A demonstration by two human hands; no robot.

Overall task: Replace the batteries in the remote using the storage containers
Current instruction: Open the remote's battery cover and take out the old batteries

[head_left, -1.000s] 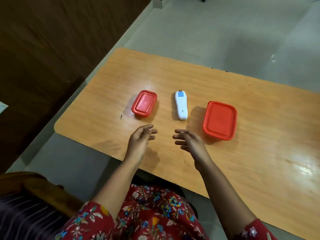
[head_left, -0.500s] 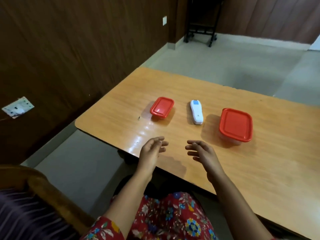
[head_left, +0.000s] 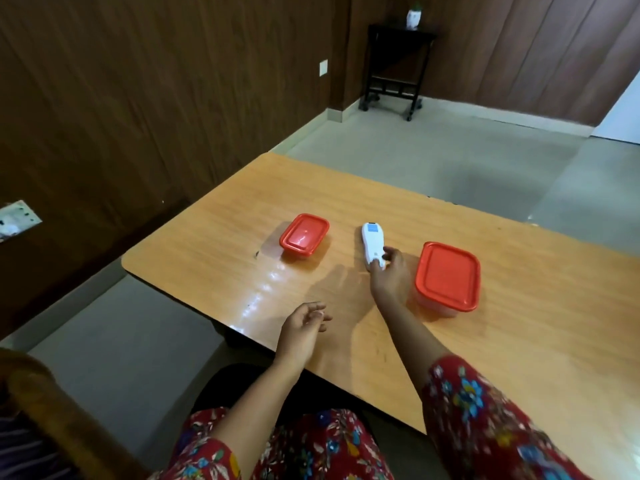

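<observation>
A white remote (head_left: pixel 372 241) with a blue patch at its far end lies on the wooden table (head_left: pixel 519 341), between two lidded containers. The small container with a red lid (head_left: pixel 304 234) stands to its left. A larger container with a red lid (head_left: pixel 447 274) stands to its right. My right hand (head_left: pixel 390 273) reaches forward and its fingers close around the remote's near end. The remote still rests on the table. My left hand (head_left: pixel 302 328) hovers near the table's front edge, fingers loosely curled and holding nothing.
A dark wood-panelled wall runs along the left, with a socket plate (head_left: pixel 17 220) low on it. A black wheeled stand (head_left: pixel 394 71) with a small white object on top stands in the far corner. The table's left edge and rounded corner (head_left: pixel 128 265) are close to the small container.
My right hand has gone forward from the table's front edge to the remote and closed on its near end. The left hand stays near the edge. The camera has tilted up.
</observation>
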